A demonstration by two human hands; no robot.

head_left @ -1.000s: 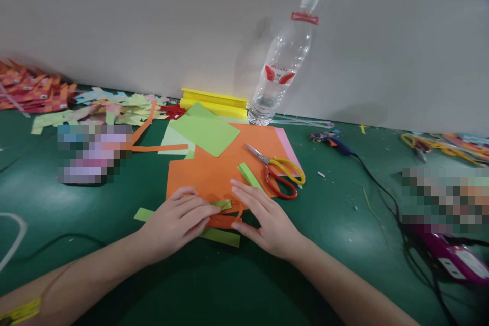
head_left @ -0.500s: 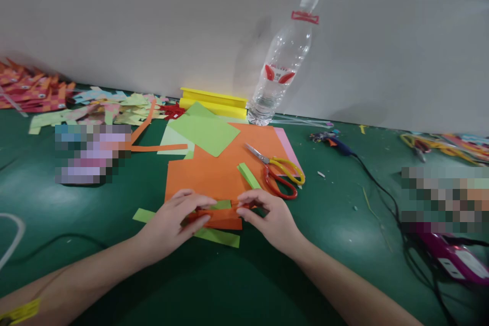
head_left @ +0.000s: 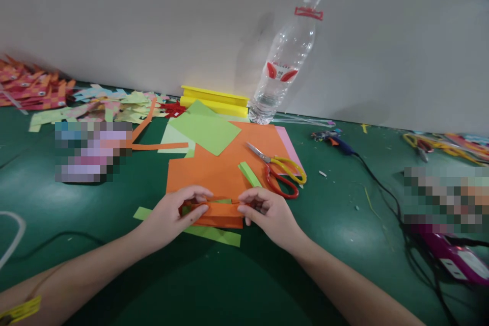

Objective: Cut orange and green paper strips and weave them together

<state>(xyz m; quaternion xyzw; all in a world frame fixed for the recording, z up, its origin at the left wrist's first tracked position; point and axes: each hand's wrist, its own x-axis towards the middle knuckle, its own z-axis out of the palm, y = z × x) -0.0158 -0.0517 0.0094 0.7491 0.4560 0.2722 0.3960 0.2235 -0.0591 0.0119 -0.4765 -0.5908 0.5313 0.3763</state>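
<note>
A folded orange paper strip (head_left: pixel 223 209) is held between my two hands, low over the near edge of the orange sheets. My left hand (head_left: pixel 173 214) pinches its left end between thumb and fingers. At the right end, my right hand (head_left: pixel 267 211) pinches it the same way, with the other fingers curled. Beneath the strip lies more orange paper (head_left: pixel 225 222), and a green paper strip (head_left: pixel 219 236) sticks out on the near side. Beyond my right hand lies a folded green strip (head_left: pixel 249 174), beside scissors (head_left: pixel 284 168) with one yellow and one red handle.
A green sheet (head_left: pixel 208 130) lies on large orange sheets (head_left: pixel 225 168). Behind them stand a clear bottle (head_left: pixel 282 61) and a yellow folded piece (head_left: pixel 214 104). Paper scraps (head_left: pixel 110 107) and woven orange-red pieces (head_left: pixel 34 86) are heaped left. A corded blue-handled tool (head_left: pixel 342 145) and magenta power strip (head_left: pixel 451 254) lie right.
The orange strip's near face has tipped up and shows more between my hands. My left fingers have lifted and shifted slightly. The scissors and sheets lie as before.
</note>
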